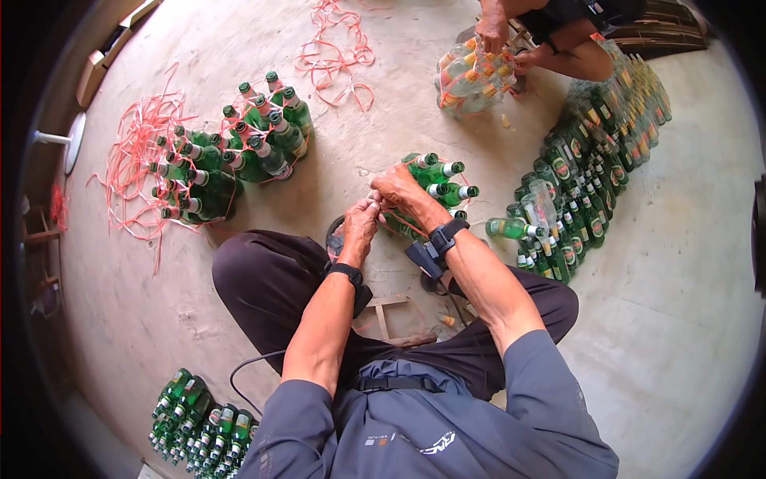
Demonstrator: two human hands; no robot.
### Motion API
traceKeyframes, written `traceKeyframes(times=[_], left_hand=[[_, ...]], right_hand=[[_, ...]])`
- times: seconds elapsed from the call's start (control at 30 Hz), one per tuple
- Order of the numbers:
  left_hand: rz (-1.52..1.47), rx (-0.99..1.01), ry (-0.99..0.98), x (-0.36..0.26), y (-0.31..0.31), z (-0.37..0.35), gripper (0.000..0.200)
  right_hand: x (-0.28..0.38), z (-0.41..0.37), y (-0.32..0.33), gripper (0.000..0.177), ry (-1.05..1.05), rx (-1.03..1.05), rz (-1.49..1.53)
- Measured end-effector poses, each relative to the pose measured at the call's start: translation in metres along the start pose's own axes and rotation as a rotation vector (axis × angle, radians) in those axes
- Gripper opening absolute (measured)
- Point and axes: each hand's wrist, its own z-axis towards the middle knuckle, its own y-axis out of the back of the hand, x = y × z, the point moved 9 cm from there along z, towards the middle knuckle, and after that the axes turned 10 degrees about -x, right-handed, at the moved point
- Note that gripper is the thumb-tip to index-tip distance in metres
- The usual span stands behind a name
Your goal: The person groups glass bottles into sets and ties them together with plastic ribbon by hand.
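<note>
Between my knees stands a bundle of green glass bottles (451, 193) with pink plastic string (403, 222) around it. At the bundle's left side my left hand (361, 223) is closed in a pinch at the string. My right hand (403, 193) reaches over the bottles, its fingers bent and closed at the same spot, close against the left fingertips. The short piece of string between the fingers is mostly hidden by them.
Tied green bottles (275, 128) and loose pink string (148, 152) lie left. Many bottles (570, 191) are stacked right, one green bottle (511, 229) lying on its side. Another person's hand (493, 33) works at clear bottles (471, 80). More bottles (199, 423) lie lower left.
</note>
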Motion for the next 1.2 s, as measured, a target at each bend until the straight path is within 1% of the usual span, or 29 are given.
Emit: traceKeyframes(times=[0.03,0.07,0.1,0.13,0.17,0.2,0.27,0.3,0.33,0.4,0.43,0.5,0.53,0.6,0.63,0.67,0.73,0.87,0.93,1.03,1.13,1.17,1.2], left_hand=[[-0.003,-0.004,0.004,0.003,0.0,0.003,0.017],[0.079,-0.023,-0.023,0.006,0.002,0.006,0.02],[0.16,-0.042,-0.048,0.005,0.002,0.005,0.023],[0.158,-0.045,-0.04,0.005,0.001,0.004,0.023],[0.167,-0.038,-0.039,0.005,-0.001,0.003,0.019],[0.176,-0.031,-0.039,0.004,-0.002,0.002,0.014],[0.188,-0.047,-0.066,0.006,0.0,0.005,0.014],[0.202,-0.058,-0.099,0.005,0.002,0.007,0.014],[0.201,-0.061,-0.098,0.006,0.003,0.01,0.014],[0.213,-0.113,-0.094,0.005,0.007,0.013,0.016],[0.213,-0.114,-0.092,0.001,0.006,0.014,0.016],[0.265,-0.109,-0.086,-0.006,0.006,0.017,0.017],[0.263,-0.109,-0.084,-0.006,0.005,0.02,0.017],[0.388,-0.181,-0.143,-0.014,0.009,0.024,0.018],[0.396,-0.183,-0.145,-0.017,0.008,0.025,0.019],[0.395,-0.184,-0.144,-0.019,0.007,0.026,0.019],[0.343,-0.19,-0.178,-0.025,0.003,0.025,0.019],[0.354,-0.189,-0.153,-0.025,0.002,0.027,0.019],[0.318,-0.169,-0.153,-0.021,-0.001,0.028,0.018],[0.343,-0.165,-0.137,-0.017,-0.001,0.032,0.015],[0.287,-0.161,-0.169,-0.013,-0.001,0.038,0.021],[0.286,-0.162,-0.169,-0.01,0.0,0.04,0.021],[0.257,-0.142,-0.134,-0.012,-0.002,0.038,0.016]], right_hand=[[0.018,-0.006,0.008,0.022,0.184,0.032,-0.173],[0.025,-0.009,0.017,0.022,0.183,0.04,-0.172],[0.034,-0.013,0.02,0.019,0.297,0.069,-0.375],[0.042,-0.017,0.018,0.016,0.41,0.098,-0.576],[0.035,-0.013,0.023,0.013,0.281,0.075,-0.472],[0.035,-0.011,0.023,0.013,0.281,0.083,-0.47],[0.036,-0.006,0.022,0.013,0.323,0.111,-0.719],[0.037,-0.004,0.027,0.014,0.291,0.091,-0.627],[0.037,-0.004,0.026,0.014,0.293,0.093,-0.626],[0.018,-0.001,0.048,0.017,-0.076,-0.11,-0.158],[0.018,-0.003,0.048,0.017,-0.077,-0.108,-0.159],[0.033,-0.013,0.048,0.019,0.083,-0.088,-0.296],[0.04,-0.018,0.053,0.019,0.082,-0.086,-0.297],[0.057,-0.028,0.048,0.019,0.226,0.042,-0.475],[0.057,-0.031,0.046,0.018,0.227,0.089,-0.538],[0.06,-0.033,0.048,0.018,0.228,0.091,-0.538],[0.068,-0.038,0.055,0.02,0.289,0.007,-0.529],[0.064,-0.042,0.058,0.023,0.254,0.015,-0.488],[0.063,-0.045,0.062,0.022,0.266,-0.061,-0.415],[0.054,-0.049,0.057,0.026,0.226,-0.011,-0.473],[0.057,-0.058,0.055,0.028,0.286,-0.062,-0.447],[0.054,-0.058,0.053,0.028,0.277,-0.042,-0.435],[0.057,-0.06,0.053,0.028,0.278,-0.041,-0.436]])
